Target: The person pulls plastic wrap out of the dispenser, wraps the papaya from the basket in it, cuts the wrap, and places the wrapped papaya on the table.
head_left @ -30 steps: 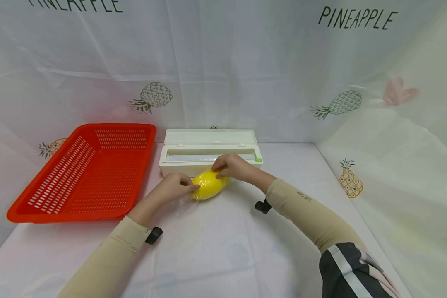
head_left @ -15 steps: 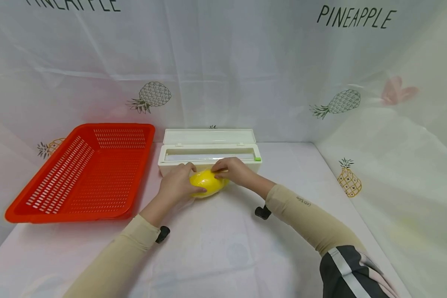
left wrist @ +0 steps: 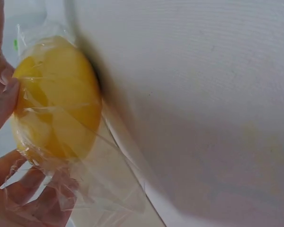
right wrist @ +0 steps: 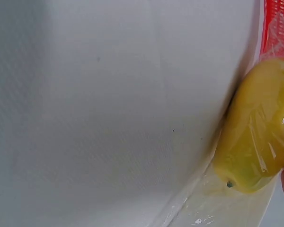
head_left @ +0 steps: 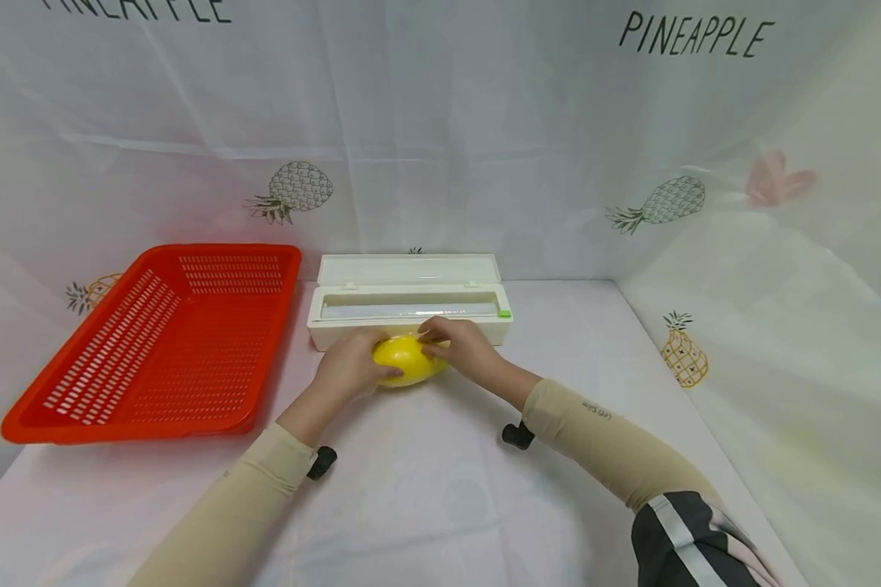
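Note:
A yellow mango (head_left: 408,361), wrapped in clear cling film (left wrist: 99,189), is between my two hands just in front of a white cling film dispenser (head_left: 411,270) with its lid up. My left hand (head_left: 348,364) holds the mango's left end, thumb on the near side and fingers spread behind under loose film. At the upper right of the fruit, my right hand (head_left: 468,349) pinches the film with thumb and curled fingers. The right wrist view shows the mango's dark stem end under smooth film; most of the right hand is out of that view.
A red plastic basket (head_left: 117,350) with slotted walls stands to the left of the dispenser. A green slider (head_left: 504,314) sits at the dispenser's right end. Behind the white-covered table hangs a pineapple-print curtain (head_left: 426,147).
My left hand has gone from pinching film at the mango's left tip to gripping that end with its fingers round behind. The right hand stays at the upper right, slightly lower.

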Motion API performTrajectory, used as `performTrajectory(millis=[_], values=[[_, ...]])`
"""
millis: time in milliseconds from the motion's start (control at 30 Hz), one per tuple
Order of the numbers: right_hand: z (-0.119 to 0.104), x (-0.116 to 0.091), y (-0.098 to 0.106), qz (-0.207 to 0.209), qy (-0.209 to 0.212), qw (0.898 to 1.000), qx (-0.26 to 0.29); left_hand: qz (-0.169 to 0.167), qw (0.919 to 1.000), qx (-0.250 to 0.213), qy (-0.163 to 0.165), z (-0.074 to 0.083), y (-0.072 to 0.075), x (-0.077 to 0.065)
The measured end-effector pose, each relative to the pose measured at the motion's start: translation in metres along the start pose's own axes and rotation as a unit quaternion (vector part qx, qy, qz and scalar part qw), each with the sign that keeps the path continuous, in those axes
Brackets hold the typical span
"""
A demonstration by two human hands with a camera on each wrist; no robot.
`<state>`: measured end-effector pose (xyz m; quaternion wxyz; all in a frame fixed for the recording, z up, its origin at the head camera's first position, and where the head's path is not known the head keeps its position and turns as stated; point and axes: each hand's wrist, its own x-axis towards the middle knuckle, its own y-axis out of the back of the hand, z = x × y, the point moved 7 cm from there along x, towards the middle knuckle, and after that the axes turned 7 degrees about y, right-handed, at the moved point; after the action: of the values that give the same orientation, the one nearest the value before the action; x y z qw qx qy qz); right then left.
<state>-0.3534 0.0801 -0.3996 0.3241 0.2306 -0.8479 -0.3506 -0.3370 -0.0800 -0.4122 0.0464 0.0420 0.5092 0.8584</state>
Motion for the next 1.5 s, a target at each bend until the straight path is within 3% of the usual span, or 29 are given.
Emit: performTrajectory(millis=[133,233,367,667,900,1300,1500], values=[[-0.006,0.002,0.002,0.0,0.025,0.999,-0.045,-0.001,0.9999,0.001,-0.014,0.002,0.001,-0.001],[-0.006,0.005,0.001,-0.023,0.031,0.997,-0.071,-0.001,0.9998,0.0,-0.02,0.003,0.001,-0.002],[-0.007,0.012,-0.002,-0.053,0.038,0.994,-0.087,-0.002,0.9998,-0.004,-0.022,0.005,0.0,-0.005],[-0.009,0.022,-0.006,-0.078,0.06,0.988,-0.117,0.014,0.9993,0.006,-0.035,0.01,-0.002,-0.007],[-0.004,0.023,-0.013,-0.093,0.036,0.99,-0.097,0.021,0.9991,0.007,-0.036,0.01,-0.002,-0.006],[-0.004,0.01,-0.02,-0.06,-0.007,0.996,-0.067,0.011,0.9994,0.008,-0.031,0.008,-0.004,-0.005],[-0.004,0.003,-0.02,-0.07,-0.018,0.996,-0.043,0.014,0.9988,0.015,-0.045,0.007,-0.004,-0.007]])
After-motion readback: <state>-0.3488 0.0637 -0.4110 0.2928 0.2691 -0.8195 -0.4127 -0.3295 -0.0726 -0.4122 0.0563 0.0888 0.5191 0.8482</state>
